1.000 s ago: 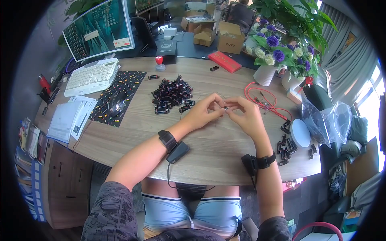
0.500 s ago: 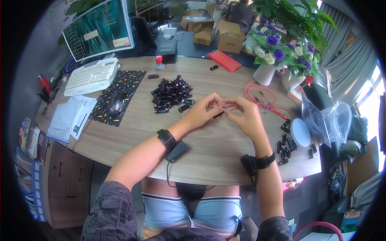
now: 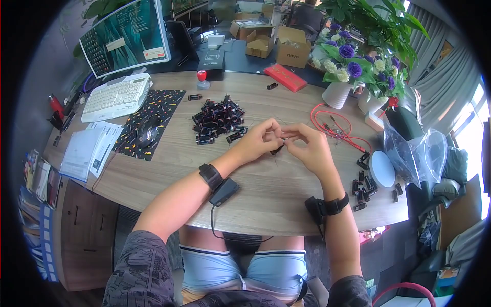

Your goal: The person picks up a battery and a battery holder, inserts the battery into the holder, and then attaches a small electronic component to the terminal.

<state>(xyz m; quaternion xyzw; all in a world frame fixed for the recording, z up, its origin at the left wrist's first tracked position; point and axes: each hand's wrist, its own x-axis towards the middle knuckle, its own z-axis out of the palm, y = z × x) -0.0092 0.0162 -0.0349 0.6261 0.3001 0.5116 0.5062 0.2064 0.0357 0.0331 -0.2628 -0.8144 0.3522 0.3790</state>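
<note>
Over the middle of the desk my left hand [image 3: 261, 140] and my right hand [image 3: 307, 143] meet, fingertips pinched together around a small black cylindrical part [image 3: 277, 150]. Fine wire-like strands seem to stick out near the fingertips. The fingers cover much of the part, so its details are hidden. Left of my left hand lies a heap of similar black cylinders [image 3: 217, 118] with reddish and silvery bits. Several more black cylinders [image 3: 364, 189] lie at the right beside a pale blue round lid or dish [image 3: 382, 169].
A red cable [image 3: 353, 134] lies coiled beyond my right hand. Clear plastic bags [image 3: 417, 153] stand at the right edge. Toward the back are a red box [image 3: 285, 78], a red-topped stamp [image 3: 203, 80] and a white vase [image 3: 336, 95]. A keyboard [image 3: 116, 97] and mouse [image 3: 147, 132] sit left.
The held black part has tilted or shifted slightly between my fingertips. Both hands stay nearly in place; the heap and the other cylinders have not moved.
</note>
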